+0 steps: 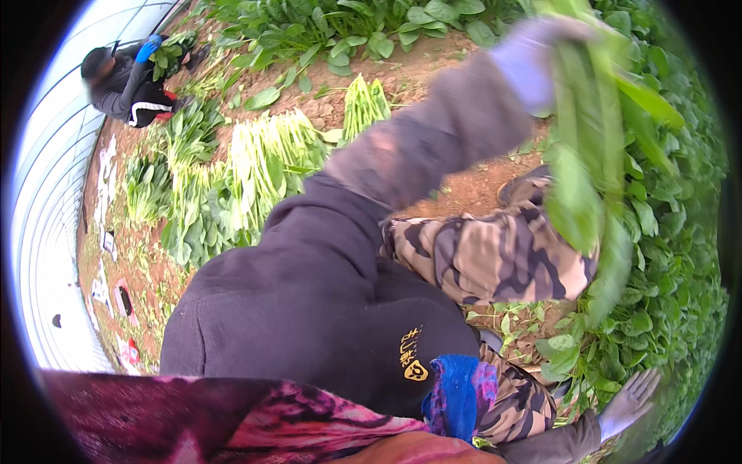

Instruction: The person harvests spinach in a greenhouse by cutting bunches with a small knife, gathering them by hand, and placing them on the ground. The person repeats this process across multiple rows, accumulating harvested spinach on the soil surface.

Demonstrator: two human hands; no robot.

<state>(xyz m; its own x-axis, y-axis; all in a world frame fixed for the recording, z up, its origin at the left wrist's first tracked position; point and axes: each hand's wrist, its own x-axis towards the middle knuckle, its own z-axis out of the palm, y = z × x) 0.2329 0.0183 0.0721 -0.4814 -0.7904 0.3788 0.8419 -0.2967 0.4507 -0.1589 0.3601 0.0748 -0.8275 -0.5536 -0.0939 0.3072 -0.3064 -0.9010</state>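
My left hand (571,32), in a pale glove and blurred by motion, grips a bunch of leafy greens (585,110) that look like spinach. Its leaves hang down in front of my camouflage-clad knee (493,255). My right hand (629,403), gloved too, is low at the right with its fingers apart and nothing in it. It lies beside the dense standing spinach (666,301). Cut spinach bunches (272,151) lie in a row on the soil, stems towards the top. One smaller bunch (365,107) rests just beyond my left forearm.
Another person (124,87) with blue gloves crouches at the upper left, holding greens (168,55). More spinach grows (348,26) along the top. Plastic greenhouse sheeting (46,243) curves along the left, near scattered items (123,298) on the ground. Bare soil (475,188) shows beside my leg.
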